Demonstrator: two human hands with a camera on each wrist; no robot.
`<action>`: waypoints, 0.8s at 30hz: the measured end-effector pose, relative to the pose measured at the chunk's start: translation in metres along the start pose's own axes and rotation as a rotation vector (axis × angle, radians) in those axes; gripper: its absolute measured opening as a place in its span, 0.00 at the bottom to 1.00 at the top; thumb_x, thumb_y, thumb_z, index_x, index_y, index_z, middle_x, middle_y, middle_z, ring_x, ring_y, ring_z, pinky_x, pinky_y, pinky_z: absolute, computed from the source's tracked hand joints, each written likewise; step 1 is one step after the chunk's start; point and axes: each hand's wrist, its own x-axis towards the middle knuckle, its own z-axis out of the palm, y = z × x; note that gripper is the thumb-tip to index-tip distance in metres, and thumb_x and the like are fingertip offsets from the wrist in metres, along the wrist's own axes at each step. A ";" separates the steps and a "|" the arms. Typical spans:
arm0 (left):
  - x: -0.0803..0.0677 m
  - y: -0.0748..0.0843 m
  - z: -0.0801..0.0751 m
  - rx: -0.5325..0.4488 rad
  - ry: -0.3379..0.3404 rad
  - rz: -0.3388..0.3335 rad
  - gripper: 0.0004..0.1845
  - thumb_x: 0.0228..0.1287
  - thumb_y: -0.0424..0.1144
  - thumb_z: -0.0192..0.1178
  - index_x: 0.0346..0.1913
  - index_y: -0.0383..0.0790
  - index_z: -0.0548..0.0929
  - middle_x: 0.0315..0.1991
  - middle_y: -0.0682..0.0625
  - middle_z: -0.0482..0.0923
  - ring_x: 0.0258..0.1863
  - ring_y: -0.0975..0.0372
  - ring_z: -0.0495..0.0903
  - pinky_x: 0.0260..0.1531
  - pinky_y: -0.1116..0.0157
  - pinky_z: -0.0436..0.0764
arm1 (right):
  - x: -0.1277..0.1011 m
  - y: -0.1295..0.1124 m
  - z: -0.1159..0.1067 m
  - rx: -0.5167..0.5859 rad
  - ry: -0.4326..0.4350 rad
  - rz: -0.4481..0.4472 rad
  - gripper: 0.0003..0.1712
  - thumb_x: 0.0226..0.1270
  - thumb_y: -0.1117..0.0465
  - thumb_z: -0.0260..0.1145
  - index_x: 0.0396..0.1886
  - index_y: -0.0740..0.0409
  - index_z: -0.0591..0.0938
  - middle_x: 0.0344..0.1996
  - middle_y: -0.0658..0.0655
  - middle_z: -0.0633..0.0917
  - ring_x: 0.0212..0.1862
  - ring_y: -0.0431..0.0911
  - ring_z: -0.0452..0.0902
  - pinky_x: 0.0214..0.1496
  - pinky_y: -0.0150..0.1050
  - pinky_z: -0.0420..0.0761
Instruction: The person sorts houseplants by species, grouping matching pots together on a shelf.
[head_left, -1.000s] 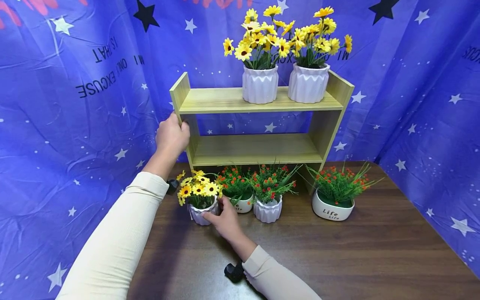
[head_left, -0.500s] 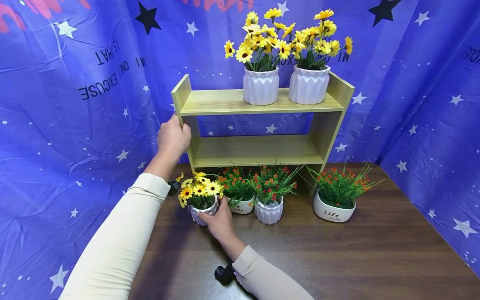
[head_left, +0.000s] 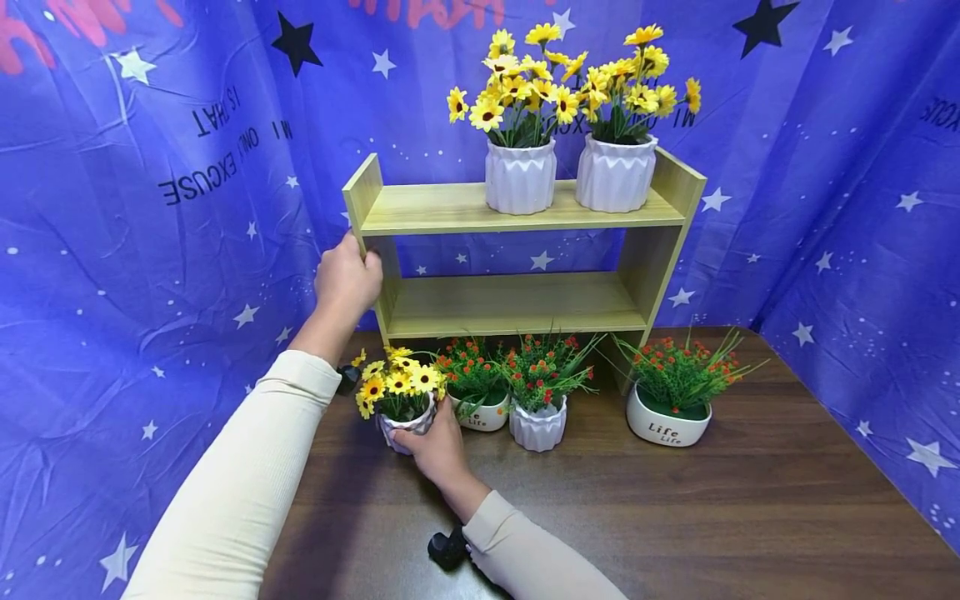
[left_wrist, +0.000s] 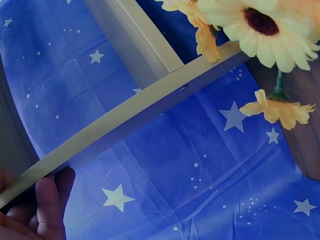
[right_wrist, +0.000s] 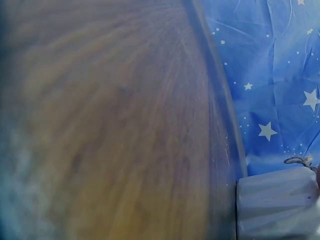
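Left hand: my left hand (head_left: 348, 279) is clamped round the side panel of the wooden shelf (head_left: 517, 300), below its upper board; the left wrist view shows bent fingers at the panel's edge.
Right hand: my right hand (head_left: 438, 446) is lower and nearer to me, gripping the small flowerpot (head_left: 397, 427) from its right side, thumb across the front.
Hands: apart from each other — one on the shelf, one on the pot.
Yellow flowers: the bunch (head_left: 397, 383) stands out of the small flowerpot, just beyond my right thumb and below my left hand. I cannot tell whether the pot's base touches the table (head_left: 637, 517).
Upper board: above and to the right of my left hand, two white pots, one nearer (head_left: 521, 179) and one farther right (head_left: 615, 177), stand side by side, each with yellow flowers.
Red flowers: just beyond my right hand is an oval pot (head_left: 483, 417); to its right, close by, is a pleated pot (head_left: 538, 429); well to the right of both hands is a lettered pot (head_left: 667, 427) reading "Life".
Sleeves: pale cuffs at both wrists, with a black gadget (head_left: 447, 548) beside my right cuff.
Backdrop: blue curtain (head_left: 187, 275) with stars, behind the shelf and left of my left hand.
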 end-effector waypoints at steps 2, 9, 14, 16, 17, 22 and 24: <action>0.000 -0.001 0.000 -0.002 0.004 0.003 0.16 0.71 0.41 0.47 0.52 0.35 0.75 0.49 0.31 0.81 0.49 0.36 0.79 0.42 0.39 0.75 | 0.000 0.001 0.001 -0.011 0.006 0.002 0.52 0.41 0.57 0.83 0.66 0.63 0.67 0.58 0.62 0.78 0.61 0.55 0.74 0.64 0.49 0.70; 0.000 -0.002 0.001 -0.005 0.018 0.025 0.14 0.71 0.40 0.47 0.49 0.34 0.76 0.48 0.30 0.81 0.47 0.34 0.79 0.40 0.39 0.75 | 0.002 0.002 -0.002 -0.038 0.016 0.000 0.47 0.40 0.54 0.85 0.61 0.61 0.73 0.53 0.60 0.82 0.56 0.54 0.78 0.60 0.48 0.74; 0.002 -0.001 0.001 -0.008 0.013 0.020 0.15 0.71 0.41 0.47 0.50 0.34 0.76 0.49 0.30 0.81 0.48 0.35 0.79 0.41 0.39 0.75 | 0.003 0.003 -0.009 -0.025 0.006 -0.013 0.41 0.41 0.52 0.84 0.56 0.60 0.76 0.48 0.58 0.85 0.52 0.52 0.80 0.56 0.47 0.76; 0.002 0.000 0.000 -0.007 0.009 0.021 0.15 0.71 0.41 0.47 0.51 0.34 0.76 0.49 0.30 0.80 0.48 0.35 0.79 0.42 0.39 0.75 | 0.003 0.004 -0.013 0.007 0.002 -0.017 0.40 0.43 0.53 0.84 0.56 0.61 0.77 0.48 0.57 0.85 0.52 0.51 0.80 0.55 0.46 0.77; 0.002 0.000 0.000 -0.006 0.008 0.022 0.16 0.71 0.41 0.47 0.52 0.34 0.75 0.49 0.30 0.80 0.48 0.35 0.79 0.42 0.39 0.75 | 0.002 0.004 -0.015 0.024 0.000 -0.019 0.40 0.43 0.53 0.83 0.56 0.61 0.77 0.47 0.57 0.85 0.51 0.50 0.80 0.55 0.46 0.77; 0.001 0.001 0.000 -0.004 0.005 0.019 0.16 0.71 0.41 0.47 0.53 0.34 0.75 0.50 0.30 0.80 0.50 0.35 0.79 0.43 0.39 0.75 | -0.004 0.003 -0.023 0.085 -0.029 -0.045 0.41 0.43 0.55 0.83 0.58 0.63 0.77 0.49 0.56 0.85 0.52 0.48 0.79 0.56 0.44 0.76; 0.001 -0.001 0.000 -0.003 0.004 0.017 0.15 0.71 0.40 0.47 0.51 0.34 0.75 0.49 0.30 0.80 0.49 0.35 0.79 0.43 0.39 0.75 | -0.008 0.001 -0.026 0.094 -0.037 -0.055 0.41 0.43 0.54 0.83 0.58 0.64 0.77 0.49 0.57 0.85 0.52 0.48 0.79 0.56 0.45 0.76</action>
